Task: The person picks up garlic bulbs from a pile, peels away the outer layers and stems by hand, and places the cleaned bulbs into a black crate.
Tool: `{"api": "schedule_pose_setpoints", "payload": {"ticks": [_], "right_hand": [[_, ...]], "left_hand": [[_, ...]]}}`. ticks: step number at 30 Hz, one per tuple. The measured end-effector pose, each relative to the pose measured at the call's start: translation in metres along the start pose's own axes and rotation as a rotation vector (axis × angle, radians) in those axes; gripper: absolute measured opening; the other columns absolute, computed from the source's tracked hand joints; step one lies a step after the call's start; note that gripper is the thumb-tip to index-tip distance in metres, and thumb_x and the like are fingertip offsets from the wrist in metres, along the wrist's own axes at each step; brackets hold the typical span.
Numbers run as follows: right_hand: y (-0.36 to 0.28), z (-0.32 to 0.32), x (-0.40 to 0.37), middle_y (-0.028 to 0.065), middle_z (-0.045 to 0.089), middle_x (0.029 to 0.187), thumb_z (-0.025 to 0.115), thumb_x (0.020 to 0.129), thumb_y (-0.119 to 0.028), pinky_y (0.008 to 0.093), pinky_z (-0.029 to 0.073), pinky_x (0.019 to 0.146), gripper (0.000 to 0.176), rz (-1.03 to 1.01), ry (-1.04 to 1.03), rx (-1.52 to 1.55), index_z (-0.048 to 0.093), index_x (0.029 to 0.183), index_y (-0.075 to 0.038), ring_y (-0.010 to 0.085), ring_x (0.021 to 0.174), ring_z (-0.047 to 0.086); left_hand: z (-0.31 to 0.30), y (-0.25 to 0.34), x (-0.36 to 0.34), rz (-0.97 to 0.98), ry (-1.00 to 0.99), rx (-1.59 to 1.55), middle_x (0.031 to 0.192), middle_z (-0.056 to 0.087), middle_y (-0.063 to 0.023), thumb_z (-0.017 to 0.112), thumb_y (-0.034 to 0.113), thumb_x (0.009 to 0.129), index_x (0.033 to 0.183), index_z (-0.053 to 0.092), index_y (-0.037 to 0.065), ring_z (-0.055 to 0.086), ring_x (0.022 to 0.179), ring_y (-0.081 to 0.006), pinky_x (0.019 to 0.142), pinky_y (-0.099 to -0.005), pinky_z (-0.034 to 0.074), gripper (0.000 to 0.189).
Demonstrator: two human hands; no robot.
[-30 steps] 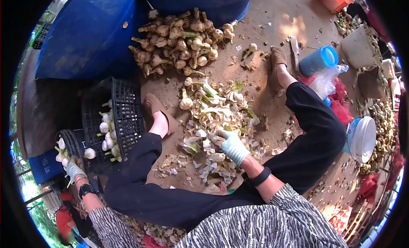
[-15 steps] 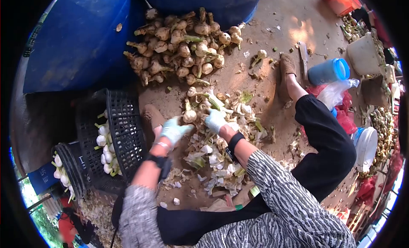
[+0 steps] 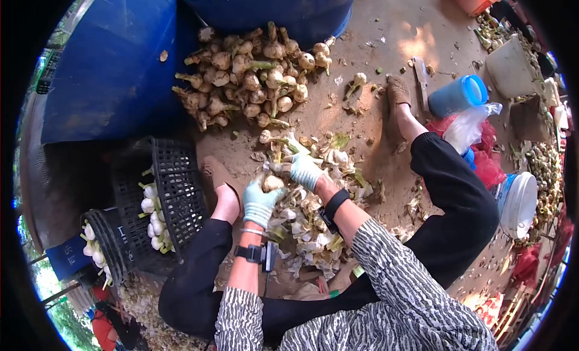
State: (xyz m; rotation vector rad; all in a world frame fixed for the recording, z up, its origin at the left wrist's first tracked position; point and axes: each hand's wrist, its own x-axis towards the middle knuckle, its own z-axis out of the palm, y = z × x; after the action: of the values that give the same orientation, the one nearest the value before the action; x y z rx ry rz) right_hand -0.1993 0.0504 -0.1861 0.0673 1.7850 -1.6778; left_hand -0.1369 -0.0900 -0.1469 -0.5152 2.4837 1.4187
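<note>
My left hand (image 3: 260, 204), in a pale glove, is closed around a garlic bulb (image 3: 273, 183) above the litter of peels. Close to the bulb's upper side, my right hand (image 3: 303, 170), gloved too, has its fingers pressed together at the stem; what they hold is too small to make out. Loose garlic skins and leaves (image 3: 313, 239) lie on the ground under and below the hands. Beyond them is a heap of unpeeled garlic (image 3: 247, 76) with brown roots and stems. One single bulb (image 3: 360, 79) lies to the right of the heap.
Black crates (image 3: 178, 188) with white garlic stand at the left. Blue containers (image 3: 108, 67) rise behind. At the right are a blue bucket (image 3: 456, 96), a clear plastic bag (image 3: 467, 129), red netting, a white-lidded bucket (image 3: 518, 206) and more garlic. A wooden-looking strip lies near my right foot.
My left hand has moved onto the bulb and closed around it. My right hand has shifted slightly left, toward the bulb's stem. The view has tilted a little.
</note>
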Motion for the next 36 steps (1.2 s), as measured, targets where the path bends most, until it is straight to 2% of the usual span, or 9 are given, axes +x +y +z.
{"api": "schedule_pose_setpoints", "payload": {"ticks": [8,12,17,23,25,26,29,31,36], "right_hand": [[-0.051,-0.021,-0.085,-0.0019,0.058,0.068,0.063,0.079,-0.019,0.0194,0.041,0.050,0.027,0.018,-0.069,0.291,0.061,0.094,0.003,0.0055,0.056,0.052],[-0.065,-0.015,-0.131,0.0006,0.058,0.078,0.062,0.081,-0.020,0.0192,0.043,0.053,0.030,-0.144,-0.021,0.619,0.056,0.100,0.003,0.0042,0.066,0.053],[-0.077,-0.008,-0.169,-0.0005,0.058,0.072,0.064,0.079,-0.021,0.0206,0.044,0.051,0.019,-0.125,-0.020,0.591,0.061,0.086,-0.003,0.0066,0.060,0.053],[-0.068,-0.009,-0.184,0.0005,0.057,0.067,0.063,0.075,-0.011,0.0237,0.044,0.048,0.010,-0.207,-0.202,0.430,0.062,0.080,-0.002,0.0083,0.056,0.051],[-0.071,-0.012,-0.193,-0.0017,0.056,0.068,0.060,0.073,-0.008,0.0248,0.043,0.052,0.008,-0.539,-0.280,0.224,0.060,0.076,-0.001,0.0066,0.060,0.048],[-0.089,-0.012,-0.213,-0.0019,0.059,0.072,0.061,0.073,-0.007,0.0240,0.044,0.057,0.013,-0.161,-0.309,0.296,0.062,0.084,0.000,0.0057,0.065,0.049],[-0.095,-0.005,-0.235,0.0000,0.063,0.080,0.063,0.076,-0.013,0.0243,0.045,0.065,0.028,-0.402,-0.218,0.156,0.060,0.099,0.002,0.0063,0.071,0.051],[-0.091,-0.005,-0.244,0.0010,0.063,0.086,0.061,0.079,-0.012,0.0232,0.045,0.069,0.027,-0.397,-0.136,0.169,0.059,0.103,0.001,0.0057,0.076,0.052],[-0.078,-0.010,-0.254,0.0022,0.062,0.091,0.060,0.077,-0.008,0.0232,0.045,0.073,0.028,-0.337,0.024,0.284,0.058,0.104,-0.001,0.0087,0.080,0.054]], "left_hand": [[0.003,0.028,-0.059,-0.060,-0.025,-0.530,0.095,0.058,-0.0065,0.070,0.004,0.070,0.112,0.051,-0.005,0.057,0.081,-0.0158,0.076,-0.0261,0.048,0.047],[-0.014,0.071,-0.095,-0.286,-0.376,-1.454,0.088,0.061,-0.0111,0.060,0.045,0.078,0.107,0.052,0.002,0.059,0.073,-0.0208,0.061,-0.0321,0.050,0.053],[-0.031,0.098,-0.117,-0.122,-0.414,-0.934,0.095,0.059,-0.0107,0.058,0.045,0.079,0.114,0.048,-0.001,0.059,0.081,-0.0176,0.067,-0.0254,0.049,0.059],[-0.040,0.126,-0.163,0.560,0.177,0.196,0.090,0.059,-0.0044,0.081,0.024,0.058,0.101,0.053,-0.004,0.057,0.075,-0.0183,0.069,-0.0281,0.048,0.058],[-0.038,0.122,-0.176,0.195,0.025,-0.467,0.089,0.057,-0.0045,0.076,0.009,0.062,0.107,0.051,-0.005,0.055,0.081,-0.0136,0.074,-0.0297,0.047,0.054],[-0.035,0.113,-0.173,0.110,-0.033,-0.947,0.085,0.056,-0.0026,0.070,0.016,0.070,0.097,0.053,-0.001,0.055,0.073,-0.0123,0.066,-0.0272,0.048,0.036],[-0.039,0.122,-0.175,-0.079,-0.220,-1.327,0.071,0.054,-0.0011,0.057,0.050,0.079,0.091,0.053,0.007,0.054,0.063,-0.0134,0.055,-0.0246,0.046,0.044],[-0.045,0.145,-0.189,-0.225,-0.270,-1.201,0.070,0.055,-0.0016,0.055,0.050,0.080,0.092,0.055,0.006,0.054,0.062,-0.0137,0.057,-0.0251,0.046,0.045],[-0.044,0.125,-0.183,0.299,0.025,-0.325,0.085,0.060,-0.0041,0.070,0.026,0.073,0.106,0.053,-0.008,0.053,0.073,-0.0103,0.066,-0.0235,0.045,0.050]]}}
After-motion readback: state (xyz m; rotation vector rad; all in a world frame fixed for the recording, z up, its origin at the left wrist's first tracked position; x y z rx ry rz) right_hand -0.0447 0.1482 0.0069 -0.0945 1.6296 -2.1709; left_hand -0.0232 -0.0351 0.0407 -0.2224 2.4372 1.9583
